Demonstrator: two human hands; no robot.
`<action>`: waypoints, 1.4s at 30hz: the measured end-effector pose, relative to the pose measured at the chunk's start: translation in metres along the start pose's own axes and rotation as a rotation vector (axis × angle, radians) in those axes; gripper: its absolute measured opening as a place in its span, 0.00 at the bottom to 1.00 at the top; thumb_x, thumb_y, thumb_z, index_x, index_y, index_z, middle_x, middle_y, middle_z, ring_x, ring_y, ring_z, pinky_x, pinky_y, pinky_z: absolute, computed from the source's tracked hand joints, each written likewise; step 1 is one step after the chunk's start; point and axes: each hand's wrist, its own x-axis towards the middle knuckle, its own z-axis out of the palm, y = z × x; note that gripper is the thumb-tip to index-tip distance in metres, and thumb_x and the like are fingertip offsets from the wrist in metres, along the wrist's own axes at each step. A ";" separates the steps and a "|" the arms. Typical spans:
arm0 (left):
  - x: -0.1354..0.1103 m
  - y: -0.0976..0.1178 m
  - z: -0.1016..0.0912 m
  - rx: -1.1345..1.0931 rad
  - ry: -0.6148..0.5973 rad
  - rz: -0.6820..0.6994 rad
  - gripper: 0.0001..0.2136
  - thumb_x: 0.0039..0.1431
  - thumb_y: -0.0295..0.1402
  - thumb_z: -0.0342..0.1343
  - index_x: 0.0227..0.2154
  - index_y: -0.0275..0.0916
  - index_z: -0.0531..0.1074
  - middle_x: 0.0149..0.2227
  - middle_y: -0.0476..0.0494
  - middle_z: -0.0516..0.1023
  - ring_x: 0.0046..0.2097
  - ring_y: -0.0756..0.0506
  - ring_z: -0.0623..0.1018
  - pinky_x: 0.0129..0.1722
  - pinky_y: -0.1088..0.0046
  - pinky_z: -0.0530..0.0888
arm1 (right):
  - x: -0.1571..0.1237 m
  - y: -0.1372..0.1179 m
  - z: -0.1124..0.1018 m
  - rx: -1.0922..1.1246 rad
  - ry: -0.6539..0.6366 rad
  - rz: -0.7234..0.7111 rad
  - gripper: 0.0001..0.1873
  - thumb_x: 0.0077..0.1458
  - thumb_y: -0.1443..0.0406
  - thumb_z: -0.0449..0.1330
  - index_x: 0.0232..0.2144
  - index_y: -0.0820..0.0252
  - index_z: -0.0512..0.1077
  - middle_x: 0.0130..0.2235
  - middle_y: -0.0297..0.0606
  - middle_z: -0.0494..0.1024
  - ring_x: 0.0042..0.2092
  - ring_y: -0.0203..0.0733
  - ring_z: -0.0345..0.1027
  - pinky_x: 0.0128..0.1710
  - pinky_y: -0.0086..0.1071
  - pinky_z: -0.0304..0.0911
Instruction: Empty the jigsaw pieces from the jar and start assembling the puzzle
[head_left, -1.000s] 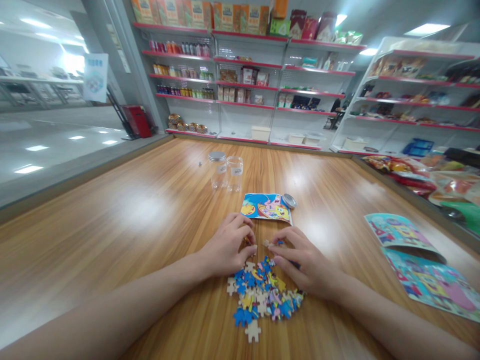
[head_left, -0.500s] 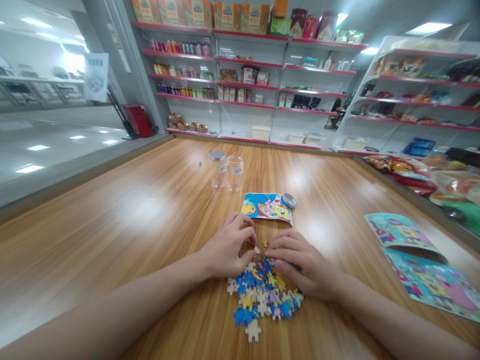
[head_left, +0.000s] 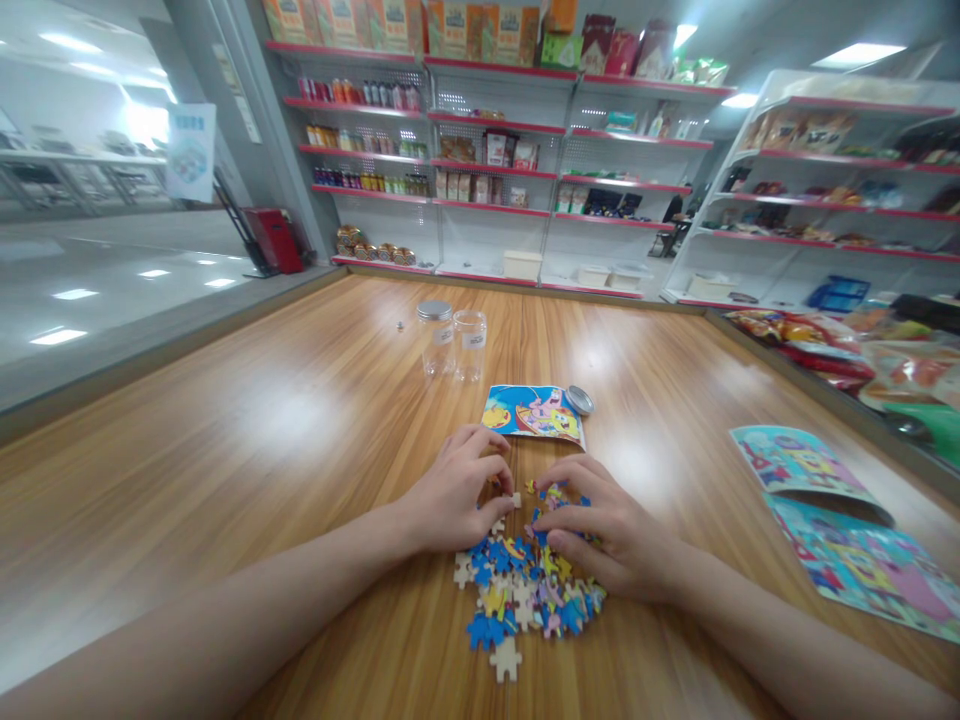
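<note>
A heap of colourful puzzle pieces (head_left: 525, 595) lies on the wooden table (head_left: 285, 420) in front of me. My left hand (head_left: 457, 497) rests at the heap's far left edge, fingers curled, pinching a small pale puzzle piece (head_left: 515, 499) at the fingertips. My right hand (head_left: 600, 525) lies over the heap's far right side, fingers bent and pressed down on several pieces. A small printed picture card (head_left: 534, 413) lies just beyond both hands.
Two clear plastic jars (head_left: 452, 343) stand further back, one with a metal lid; a loose metal lid (head_left: 579, 400) lies by the card. Two larger printed sheets (head_left: 840, 520) lie at the right. Snack packets (head_left: 847, 345) line the table's right edge. Shop shelves stand behind.
Both hands have drawn slightly back toward the heap. My right hand has slid closer to me and now covers more pieces; my left still pinches a small piece.
</note>
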 end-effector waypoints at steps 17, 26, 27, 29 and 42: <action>-0.001 0.005 -0.007 0.010 -0.025 0.086 0.06 0.54 0.27 0.60 0.35 0.39 0.75 0.53 0.37 0.68 0.59 0.36 0.66 0.60 0.52 0.67 | -0.001 0.001 0.000 -0.089 -0.087 -0.016 0.16 0.65 0.60 0.58 0.54 0.51 0.74 0.59 0.44 0.67 0.61 0.55 0.56 0.60 0.54 0.60; 0.000 0.007 -0.006 0.036 -0.053 0.083 0.04 0.57 0.29 0.58 0.35 0.38 0.71 0.52 0.36 0.69 0.58 0.36 0.66 0.59 0.52 0.69 | -0.001 0.004 0.004 -0.217 -0.109 0.063 0.20 0.66 0.56 0.58 0.58 0.50 0.71 0.65 0.46 0.59 0.69 0.61 0.44 0.65 0.62 0.52; 0.000 0.006 -0.005 0.043 -0.047 0.083 0.04 0.56 0.29 0.58 0.35 0.38 0.71 0.51 0.36 0.69 0.57 0.36 0.67 0.58 0.53 0.69 | -0.002 0.005 0.004 -0.210 -0.090 0.070 0.19 0.66 0.57 0.58 0.57 0.50 0.72 0.64 0.47 0.60 0.69 0.60 0.45 0.65 0.61 0.53; 0.000 0.006 -0.005 0.064 -0.054 0.099 0.04 0.55 0.29 0.59 0.34 0.37 0.71 0.51 0.36 0.69 0.57 0.36 0.67 0.58 0.53 0.69 | -0.003 0.006 0.003 -0.176 -0.049 0.072 0.16 0.65 0.59 0.58 0.54 0.51 0.74 0.63 0.46 0.62 0.68 0.59 0.48 0.64 0.60 0.54; 0.000 0.002 -0.002 0.019 -0.091 0.154 0.05 0.58 0.30 0.61 0.36 0.38 0.72 0.51 0.38 0.72 0.60 0.36 0.66 0.61 0.52 0.68 | -0.002 0.002 0.001 -0.028 0.031 -0.013 0.09 0.63 0.64 0.61 0.45 0.53 0.78 0.57 0.44 0.67 0.63 0.56 0.54 0.63 0.57 0.56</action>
